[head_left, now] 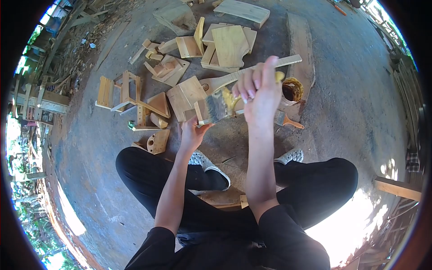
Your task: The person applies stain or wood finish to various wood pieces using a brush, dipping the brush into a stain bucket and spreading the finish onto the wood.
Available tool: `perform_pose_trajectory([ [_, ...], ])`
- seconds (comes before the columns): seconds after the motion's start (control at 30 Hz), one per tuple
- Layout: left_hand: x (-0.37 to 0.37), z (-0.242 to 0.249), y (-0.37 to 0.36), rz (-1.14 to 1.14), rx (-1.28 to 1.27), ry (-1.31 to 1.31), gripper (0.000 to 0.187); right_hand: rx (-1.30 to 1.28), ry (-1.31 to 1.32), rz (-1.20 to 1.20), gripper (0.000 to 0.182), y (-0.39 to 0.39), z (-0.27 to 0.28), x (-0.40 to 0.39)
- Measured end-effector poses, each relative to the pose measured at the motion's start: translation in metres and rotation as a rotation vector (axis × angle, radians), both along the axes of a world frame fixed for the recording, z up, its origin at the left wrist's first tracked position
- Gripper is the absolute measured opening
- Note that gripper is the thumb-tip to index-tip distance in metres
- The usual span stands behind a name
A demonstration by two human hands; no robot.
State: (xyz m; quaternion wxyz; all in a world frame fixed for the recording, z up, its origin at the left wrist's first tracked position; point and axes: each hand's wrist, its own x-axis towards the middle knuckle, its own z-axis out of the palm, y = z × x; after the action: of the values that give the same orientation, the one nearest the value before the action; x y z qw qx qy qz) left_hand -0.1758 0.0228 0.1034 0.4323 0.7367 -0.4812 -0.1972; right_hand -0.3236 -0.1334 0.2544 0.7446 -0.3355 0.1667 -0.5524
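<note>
My right hand (261,96), raised in front of me, is closed around a wide paintbrush (218,107) with a yellowish, stained handle. Its dark bristles point left and lie against or just over a small wooden piece (201,111). That piece is pinched between the fingers of my left hand (192,136), which comes from below. Behind the hands, a long wooden paddle-shaped piece (220,82) lies across the ground, partly covered by my right hand. A stained can (292,91) with dark brown inside stands right of my right hand, and a second paintbrush (290,120) lies below it.
Wooden boards (230,45) and blocks are piled ahead. A small wooden frame like a chair (123,92) stands at left, near a piece with holes (157,141). One long plank (299,40) lies at upper right. My bent legs and light shoes (209,166) frame the near ground.
</note>
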Motion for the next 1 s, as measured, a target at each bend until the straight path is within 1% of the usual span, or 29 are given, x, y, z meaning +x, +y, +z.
perform_pose_trajectory([
  [0.03,0.003,-0.005,0.001,0.001,0.001,-0.001,0.021,0.015,0.058,0.021,0.062,0.002,-0.007,0.006],
  [0.07,0.009,-0.013,0.003,0.019,0.035,-0.033,0.021,0.016,0.059,0.022,0.062,0.0,-0.013,0.008],
  [0.13,0.009,-0.004,0.003,0.04,0.068,-0.065,0.021,0.023,0.039,0.039,0.062,-0.006,-0.025,0.013],
  [0.2,0.007,0.006,0.004,0.037,0.033,0.092,0.023,0.044,0.006,0.028,0.061,-0.014,-0.035,0.013],
  [0.27,0.006,0.006,0.003,0.025,0.023,0.088,0.024,0.055,-0.04,0.045,0.063,-0.022,-0.042,0.008],
  [0.33,0.006,0.006,0.003,0.015,0.011,0.085,0.024,0.012,-0.037,0.034,0.062,-0.031,-0.049,-0.002],
  [0.4,0.005,0.007,0.004,0.049,0.063,0.11,0.025,-0.11,0.007,-0.018,0.061,-0.043,-0.051,-0.018],
  [0.47,0.004,0.008,0.003,0.043,0.069,0.117,0.025,-0.137,0.025,-0.051,0.06,-0.051,-0.054,-0.029],
  [0.53,0.005,0.005,0.002,0.035,0.073,0.123,0.025,-0.221,0.17,-0.158,0.055,-0.054,-0.052,-0.038],
  [0.57,0.006,0.003,0.002,0.038,0.07,0.112,0.026,-0.216,0.317,-0.211,0.054,-0.054,-0.053,-0.042],
  [0.6,0.006,0.003,0.003,0.041,0.068,0.103,0.026,-0.215,0.317,-0.213,0.054,-0.053,-0.052,-0.043],
  [0.67,0.006,0.003,0.004,0.034,0.063,0.097,0.026,-0.245,0.222,-0.247,0.056,-0.051,-0.051,-0.042],
  [0.7,0.007,0.004,0.005,0.033,0.058,0.092,0.026,-0.242,0.222,-0.246,0.056,-0.047,-0.047,-0.039],
  [0.77,0.005,0.004,0.004,0.042,0.062,0.1,0.026,-0.261,-0.014,-0.164,0.058,-0.033,-0.036,-0.025],
  [0.8,0.003,0.004,0.002,0.049,0.061,0.11,0.025,-0.192,-0.172,-0.106,0.06,-0.023,-0.031,-0.016],
  [0.87,-0.001,0.009,0.0,0.047,0.075,0.099,0.025,-0.205,-0.321,0.018,0.062,-0.01,-0.03,0.002],
  [0.9,0.0,0.011,0.001,0.054,0.089,0.085,0.025,-0.204,-0.322,0.017,0.062,-0.007,-0.033,0.008],
  [0.93,0.001,0.009,0.002,0.055,0.09,0.084,0.025,-0.187,-0.271,0.064,0.062,-0.004,-0.039,0.015],
  [0.97,0.003,0.005,0.003,0.065,0.06,0.102,0.025,-0.171,-0.22,0.113,0.062,-0.003,-0.043,0.019],
  [1.0,0.005,0.003,0.005,0.076,0.03,0.12,0.025,-0.169,-0.222,0.116,0.062,-0.006,-0.048,0.017],
])
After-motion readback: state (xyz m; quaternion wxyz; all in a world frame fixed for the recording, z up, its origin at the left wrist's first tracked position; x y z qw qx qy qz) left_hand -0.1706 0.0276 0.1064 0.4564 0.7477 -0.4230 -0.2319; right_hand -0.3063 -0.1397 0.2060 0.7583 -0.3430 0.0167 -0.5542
